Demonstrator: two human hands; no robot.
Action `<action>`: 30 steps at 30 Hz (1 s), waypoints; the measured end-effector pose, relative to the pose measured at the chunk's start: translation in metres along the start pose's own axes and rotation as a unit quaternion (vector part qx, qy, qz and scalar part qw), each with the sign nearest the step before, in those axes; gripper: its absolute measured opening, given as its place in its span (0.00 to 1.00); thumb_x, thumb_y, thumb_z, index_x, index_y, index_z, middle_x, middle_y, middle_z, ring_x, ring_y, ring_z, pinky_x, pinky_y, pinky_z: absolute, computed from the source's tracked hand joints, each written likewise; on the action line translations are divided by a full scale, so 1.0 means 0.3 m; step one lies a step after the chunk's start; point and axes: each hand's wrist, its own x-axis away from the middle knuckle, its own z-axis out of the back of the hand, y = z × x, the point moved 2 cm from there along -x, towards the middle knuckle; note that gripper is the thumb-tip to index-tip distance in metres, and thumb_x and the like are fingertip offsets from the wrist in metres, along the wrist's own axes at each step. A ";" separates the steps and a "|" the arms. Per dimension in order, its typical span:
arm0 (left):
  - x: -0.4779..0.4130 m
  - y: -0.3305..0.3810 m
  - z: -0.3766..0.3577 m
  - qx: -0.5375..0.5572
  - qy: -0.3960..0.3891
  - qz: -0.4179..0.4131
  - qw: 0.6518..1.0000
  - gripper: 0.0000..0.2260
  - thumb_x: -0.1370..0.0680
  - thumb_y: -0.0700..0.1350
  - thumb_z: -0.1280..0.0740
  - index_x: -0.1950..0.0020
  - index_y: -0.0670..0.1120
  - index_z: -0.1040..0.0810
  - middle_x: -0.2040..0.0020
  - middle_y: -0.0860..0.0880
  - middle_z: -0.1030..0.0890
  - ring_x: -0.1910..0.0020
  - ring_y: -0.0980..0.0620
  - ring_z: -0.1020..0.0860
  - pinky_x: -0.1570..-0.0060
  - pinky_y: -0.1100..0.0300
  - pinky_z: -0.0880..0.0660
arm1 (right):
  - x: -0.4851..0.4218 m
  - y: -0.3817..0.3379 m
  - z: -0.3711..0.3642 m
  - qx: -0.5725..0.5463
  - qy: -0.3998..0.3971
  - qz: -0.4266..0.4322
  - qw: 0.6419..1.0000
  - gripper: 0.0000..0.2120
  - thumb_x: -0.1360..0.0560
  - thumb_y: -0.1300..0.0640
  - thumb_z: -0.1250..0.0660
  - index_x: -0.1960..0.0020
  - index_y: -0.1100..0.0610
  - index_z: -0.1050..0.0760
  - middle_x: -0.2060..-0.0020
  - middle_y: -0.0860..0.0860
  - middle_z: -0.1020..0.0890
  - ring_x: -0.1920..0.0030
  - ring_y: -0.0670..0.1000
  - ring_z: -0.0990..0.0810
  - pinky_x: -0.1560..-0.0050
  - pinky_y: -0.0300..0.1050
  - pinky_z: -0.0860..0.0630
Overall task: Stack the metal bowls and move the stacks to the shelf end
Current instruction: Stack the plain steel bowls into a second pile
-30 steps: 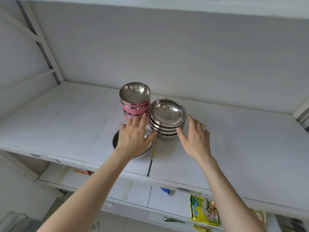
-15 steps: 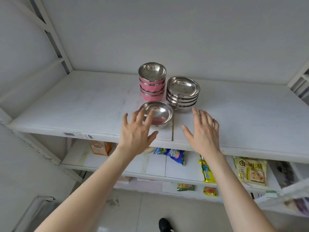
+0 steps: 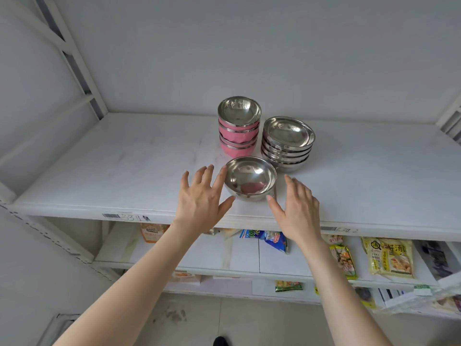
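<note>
A single steel bowl [image 3: 250, 178] stands near the front edge of the white shelf [image 3: 124, 166]. Behind it on the left is a stack of pink-sided bowls [image 3: 238, 131] with shiny insides. To the right of that stack sits a stack of shallow steel bowls [image 3: 288, 143]. My left hand [image 3: 199, 201] is spread open just left of the single bowl, fingertips close to its rim. My right hand [image 3: 296, 211] is open just right of it. Neither hand holds anything.
White uprights and braces frame the shelf at the left [image 3: 74, 61] and the far right [image 3: 451, 118]. Lower shelves carry snack packets [image 3: 389, 257] and a blue bag [image 3: 272, 239]. Wide bare shelf surface lies on both sides of the bowls.
My hands left the shallow steel stack and drew back toward the shelf's front. They now flank the single bowl. The view pulled back and down, showing the lower shelves.
</note>
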 end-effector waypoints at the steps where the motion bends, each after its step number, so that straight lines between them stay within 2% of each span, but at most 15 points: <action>1: -0.028 -0.007 -0.017 0.006 0.001 -0.002 1.000 0.32 0.21 0.64 0.44 0.23 0.47 0.36 0.30 0.41 0.26 0.31 0.41 0.28 0.35 0.38 0.33 | -0.019 -0.001 -0.014 -0.014 -0.001 -0.006 1.000 0.32 0.22 0.40 0.42 0.25 0.58 0.41 0.29 0.58 0.31 0.29 0.57 0.34 0.36 0.56 0.34; 5: -0.123 -0.038 -0.108 0.028 -0.036 -0.001 0.999 0.33 0.21 0.66 0.48 0.21 0.49 0.43 0.26 0.45 0.31 0.28 0.44 0.33 0.32 0.43 0.36 | -0.101 -0.001 -0.081 -0.075 -0.016 -0.032 0.997 0.34 0.22 0.40 0.42 0.25 0.59 0.41 0.29 0.58 0.30 0.31 0.58 0.32 0.36 0.55 0.33; 9: -0.167 -0.053 -0.195 0.146 -0.091 0.033 0.985 0.35 0.21 0.66 0.47 0.20 0.48 0.47 0.29 0.46 0.29 0.31 0.45 0.31 0.36 0.48 0.32 | -0.154 0.007 -0.143 -0.176 -0.058 -0.076 0.980 0.35 0.23 0.39 0.42 0.23 0.58 0.43 0.27 0.56 0.32 0.28 0.57 0.34 0.30 0.54 0.36; 13: -0.180 -0.062 -0.250 0.357 -0.180 0.088 0.912 0.37 0.21 0.64 0.43 0.19 0.46 0.50 0.28 0.46 0.30 0.31 0.43 0.32 0.33 0.46 0.34 | -0.179 0.000 -0.173 -0.265 -0.072 -0.116 0.955 0.33 0.22 0.43 0.39 0.23 0.56 0.43 0.27 0.54 0.31 0.28 0.55 0.33 0.29 0.49 0.37; 16: -0.176 -0.062 -0.270 0.456 -0.193 0.080 0.865 0.32 0.20 0.60 0.41 0.21 0.47 0.44 0.32 0.46 0.25 0.34 0.44 0.27 0.34 0.47 0.32 | -0.181 -0.022 -0.187 -0.283 -0.076 -0.126 0.948 0.33 0.22 0.45 0.37 0.23 0.56 0.44 0.28 0.54 0.29 0.31 0.55 0.30 0.30 0.48 0.35; 20: -0.160 -0.078 -0.273 0.485 -0.183 0.092 0.850 0.32 0.23 0.63 0.42 0.23 0.49 0.42 0.38 0.49 0.21 0.39 0.48 0.25 0.37 0.48 0.29 | -0.176 -0.056 -0.198 -0.284 -0.074 -0.131 0.947 0.34 0.22 0.47 0.37 0.22 0.55 0.46 0.33 0.57 0.25 0.37 0.59 0.24 0.33 0.49 0.32; 24: -0.147 -0.101 -0.265 0.501 -0.173 0.082 0.844 0.31 0.26 0.67 0.43 0.28 0.51 0.37 0.45 0.51 0.19 0.43 0.49 0.23 0.41 0.48 0.27 | -0.165 -0.079 -0.203 -0.283 -0.073 -0.136 0.947 0.33 0.22 0.48 0.36 0.22 0.55 0.45 0.36 0.61 0.23 0.38 0.60 0.24 0.35 0.49 0.31; 28: -0.128 -0.113 -0.252 0.501 -0.170 0.067 0.846 0.33 0.26 0.66 0.42 0.26 0.50 0.39 0.42 0.50 0.20 0.40 0.48 0.24 0.39 0.48 0.28 | -0.142 -0.094 -0.195 -0.283 -0.069 -0.135 0.947 0.33 0.22 0.47 0.36 0.22 0.55 0.45 0.37 0.62 0.23 0.38 0.60 0.24 0.34 0.50 0.30; 30: -0.119 -0.114 -0.242 0.500 -0.170 0.058 0.847 0.34 0.25 0.65 0.41 0.24 0.49 0.41 0.41 0.50 0.20 0.40 0.48 0.24 0.38 0.48 0.28 | -0.127 -0.098 -0.183 -0.288 -0.061 -0.131 0.947 0.34 0.23 0.47 0.35 0.22 0.54 0.45 0.35 0.59 0.23 0.37 0.59 0.24 0.34 0.48 0.31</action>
